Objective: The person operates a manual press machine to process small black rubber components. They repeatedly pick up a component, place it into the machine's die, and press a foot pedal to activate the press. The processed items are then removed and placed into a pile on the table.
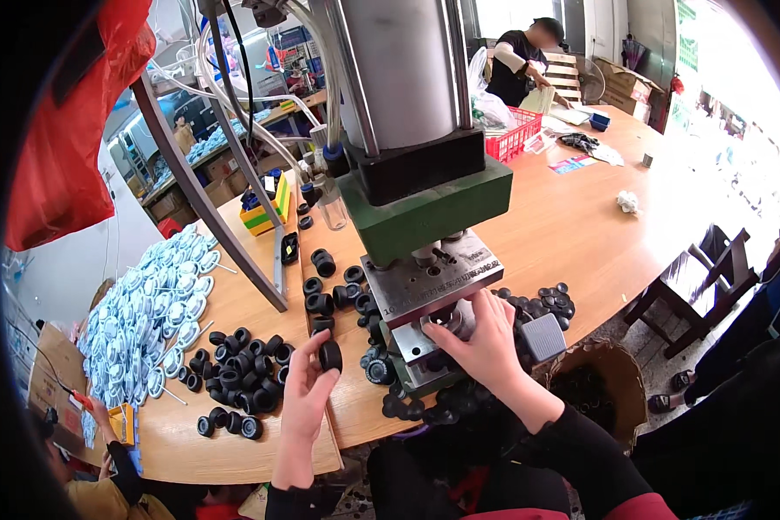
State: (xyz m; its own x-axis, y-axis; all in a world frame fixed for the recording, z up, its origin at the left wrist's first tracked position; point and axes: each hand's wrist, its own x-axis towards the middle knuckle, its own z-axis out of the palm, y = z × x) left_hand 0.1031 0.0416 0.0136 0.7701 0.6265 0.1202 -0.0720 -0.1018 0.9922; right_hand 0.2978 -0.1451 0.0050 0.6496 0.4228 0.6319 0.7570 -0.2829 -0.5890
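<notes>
My left hand (302, 407) is raised in front of the press, with a small black rubber wheel (330, 356) pinched between thumb and fingers. My right hand (490, 351) reaches into the gap of the bench press (433, 208), below its upper steel plate (433, 277). Its thumb and fingers curl together at the lower die (413, 343); what they grip there is hidden. A pile of black wheels (247, 373) lies to the left of my left hand. More black wheels (320, 303) stand between that hand and the press.
Black round discs (550, 302) lie around the press base beside a grey box (542, 338). A carton (607, 386) stands below the table edge at right. Light-blue parts (160, 303) are heaped at left. A co-worker (529, 65) works across the table; another person (104, 468) sits lower left.
</notes>
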